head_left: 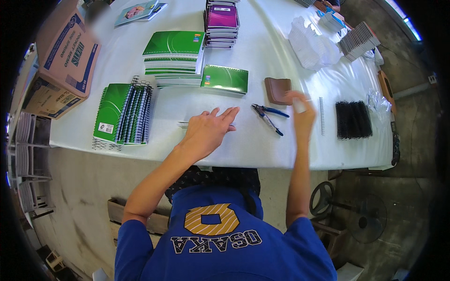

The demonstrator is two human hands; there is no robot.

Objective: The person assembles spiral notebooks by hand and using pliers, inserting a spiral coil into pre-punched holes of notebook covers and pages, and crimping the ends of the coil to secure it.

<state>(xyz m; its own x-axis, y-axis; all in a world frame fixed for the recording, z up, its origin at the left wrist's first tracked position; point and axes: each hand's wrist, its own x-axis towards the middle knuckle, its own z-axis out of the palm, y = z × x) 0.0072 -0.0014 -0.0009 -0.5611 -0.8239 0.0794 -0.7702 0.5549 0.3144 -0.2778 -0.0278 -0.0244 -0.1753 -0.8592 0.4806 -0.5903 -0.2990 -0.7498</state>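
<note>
My left hand [212, 129] lies over the white tabletop with its fingers stretched out to the right. A small pale object [183, 125] peeks out beside that wrist, mostly hidden. Blurred by motion, my right hand [301, 107] is by the brown wallet-like pouch [277, 91], with something white around a finger; its grip cannot be made out. Between my hands rest blue-handled pliers [267, 117]. To the right of the right hand lies a single wire coil [321, 116]. Green spiral notebooks [111, 112] with coils sticking out stand left of my left hand.
Green notebooks are stacked [173, 44] farther back, with another green pile [225, 79] beside them and purple notebooks [222, 16] behind. An open cardboard box [65, 61] is at left. Black coils [353, 120] and clear plastic [314, 44] occupy the right. Another person's hand [321, 5] shows far right.
</note>
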